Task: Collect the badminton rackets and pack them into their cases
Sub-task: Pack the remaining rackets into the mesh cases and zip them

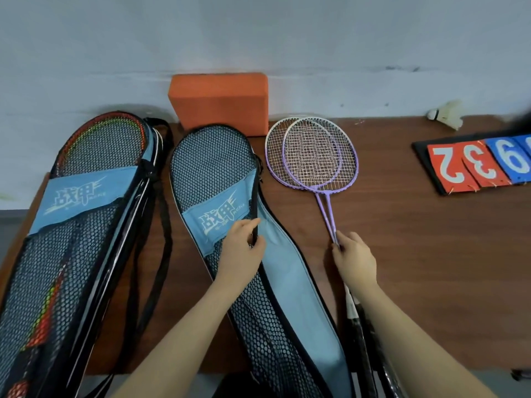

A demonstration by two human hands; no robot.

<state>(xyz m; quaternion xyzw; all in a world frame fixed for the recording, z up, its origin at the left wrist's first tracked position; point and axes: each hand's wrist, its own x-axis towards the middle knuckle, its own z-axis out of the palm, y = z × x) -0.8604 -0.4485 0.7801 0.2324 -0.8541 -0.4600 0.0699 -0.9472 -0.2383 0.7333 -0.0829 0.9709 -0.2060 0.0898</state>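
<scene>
Two purple-and-white badminton rackets (313, 156) lie overlapped on the brown table, heads toward the wall. My right hand (355, 258) grips both thin shafts just above the handles, whose black grips run under my forearm. In the middle lies a blue and black mesh racket case (209, 179), unzipped along its right side so the light blue lining shows. My left hand (242, 248) pinches the case's black zipper edge and holds the mesh flap. A second, matching case (86, 196) at the left holds red-and-green rackets.
An orange foam block (219, 101) stands against the wall behind the cases. A white shuttlecock (446, 114) and a flip scoreboard (471, 165) with red and blue number cards sit at the far right. The brown table (416, 239) shows bare wood to the right of the rackets.
</scene>
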